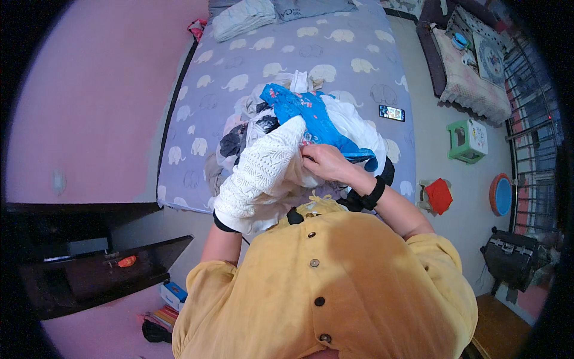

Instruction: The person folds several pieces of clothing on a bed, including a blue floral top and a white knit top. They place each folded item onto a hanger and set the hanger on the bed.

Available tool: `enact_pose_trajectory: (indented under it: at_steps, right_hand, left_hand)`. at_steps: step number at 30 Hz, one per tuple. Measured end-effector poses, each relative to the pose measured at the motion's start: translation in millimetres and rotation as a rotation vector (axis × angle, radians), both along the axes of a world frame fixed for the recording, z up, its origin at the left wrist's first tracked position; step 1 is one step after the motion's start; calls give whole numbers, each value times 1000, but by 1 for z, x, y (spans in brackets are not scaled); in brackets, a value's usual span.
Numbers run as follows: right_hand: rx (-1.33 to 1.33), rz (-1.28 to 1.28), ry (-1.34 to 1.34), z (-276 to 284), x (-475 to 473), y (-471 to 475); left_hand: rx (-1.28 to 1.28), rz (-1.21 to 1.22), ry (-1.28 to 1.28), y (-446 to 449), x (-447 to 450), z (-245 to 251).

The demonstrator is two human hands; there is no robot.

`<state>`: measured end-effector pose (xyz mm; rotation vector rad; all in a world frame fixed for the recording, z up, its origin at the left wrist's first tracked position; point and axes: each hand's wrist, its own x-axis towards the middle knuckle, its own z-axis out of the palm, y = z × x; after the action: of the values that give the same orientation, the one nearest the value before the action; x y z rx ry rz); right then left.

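A white openwork knit garment covers my left forearm from the wrist up. My left hand is hidden inside it, so its fingers cannot be made out. With bent fingers my right hand grips the edge of the same knit, close to my body. Just beyond lies a bright blue garment with pink flower print, on top of a heap of clothes. White cloth spreads on the heap's right side. Dark crumpled cloth shows on its left.
The heap rests on a bed with an elephant-print sheet. A phone with a lit screen lies near its right edge. Folded white bedding is at the far end. On the floor at right stand a green-and-white stool and a black case.
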<state>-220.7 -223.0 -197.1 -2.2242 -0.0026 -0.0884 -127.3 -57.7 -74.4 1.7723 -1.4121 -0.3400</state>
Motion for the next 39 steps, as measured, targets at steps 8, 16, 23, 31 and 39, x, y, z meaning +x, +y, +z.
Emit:
enact_pose_trajectory:
  at_steps: [8,16,23,31,39]
  right_hand:
    - [201,10,139,-4,-11,3]
    - [827,-240,24,-6,-7,17]
    - [1271,-403,57,-1,-46,-68]
    - [539,-731,319,-74,-112,-179]
    - [-263,-656,199,-124,-80,-132]
  left_hand:
    - [381,-45,-572,0,-14,12]
    - [517,23,-474,9,-7,-3]
    - [35,220,-462,68,24,-49]
    - [-82,408,-137,68,26,-33]
    - [195,165,-549,27,-15,-12]
